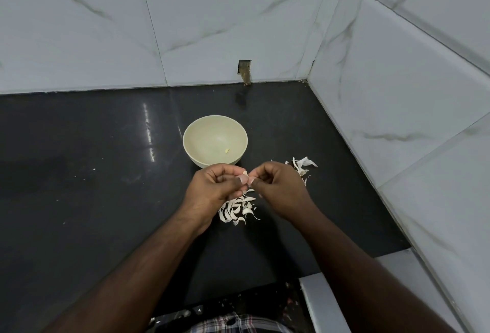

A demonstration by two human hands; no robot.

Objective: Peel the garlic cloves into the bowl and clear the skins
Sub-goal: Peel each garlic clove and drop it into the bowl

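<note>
**Both hands worked one garlic clove just short of the bowl**

Little of the garlic clove (245,174) could be seen: only a pale tip showed between the fingertips of the two hands, and the rest lay hidden inside the grip. Whether its skin was already partly off could not be told. The right hand (281,186) also covered part of the skin scraps (302,165) at about 2 o'clock from the hands, so the extent of that heap was unclear. Under the left hand (214,186) part of the skin pile (238,209) was likewise hidden.

Both hands were held above the black worktop (92,173), backs up and knuckles facing each other, forearms coming in from 6 o'clock. The left hand's fingers were curled, thumb and forefinger pinching the clove. The right hand's fingers were curled too, its thumb and forefinger nipping the same clove from the other side.

The bowl (196,131) stood on the worktop at 12 o'clock from the hands, just beyond them. One small yellowish piece (227,150) lay inside it, too small to make out clearly.
</note>
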